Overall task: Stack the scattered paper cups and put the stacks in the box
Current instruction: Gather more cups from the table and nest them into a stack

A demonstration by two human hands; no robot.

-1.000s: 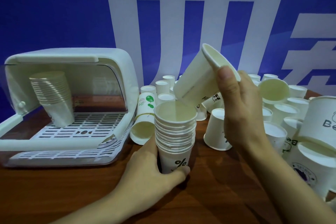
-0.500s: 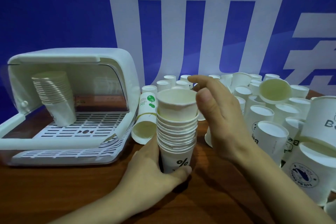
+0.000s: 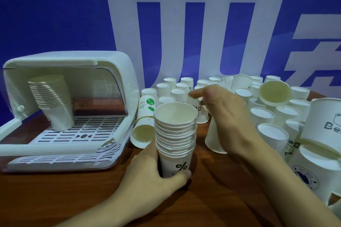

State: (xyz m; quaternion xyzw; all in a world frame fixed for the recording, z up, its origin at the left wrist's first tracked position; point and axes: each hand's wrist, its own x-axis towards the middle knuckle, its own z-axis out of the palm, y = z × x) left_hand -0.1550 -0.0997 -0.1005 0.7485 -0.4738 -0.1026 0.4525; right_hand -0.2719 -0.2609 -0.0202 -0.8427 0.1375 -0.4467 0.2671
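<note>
paper cup stack (image 3: 175, 134): upright on the worktop (image 3: 55, 195), rims up, "%" print on the bottom cup, held in my left hand
left hand (image 3: 153, 173): my fingers and thumb wrapped round the stack's base cup
right hand (image 3: 225, 114): fingers spread and relaxed, holding nothing, hovering just right of the stack's top, blurred
loose cups (image 3: 262, 116): mostly upside down, crowded behind and to the right of my right hand
lying cup (image 3: 144, 125): green print, on its side just left of the stack
box (image 3: 70, 108): well left of my left hand, lid open
stack in box (image 3: 53, 101): tilted, on the slotted tray
</note>
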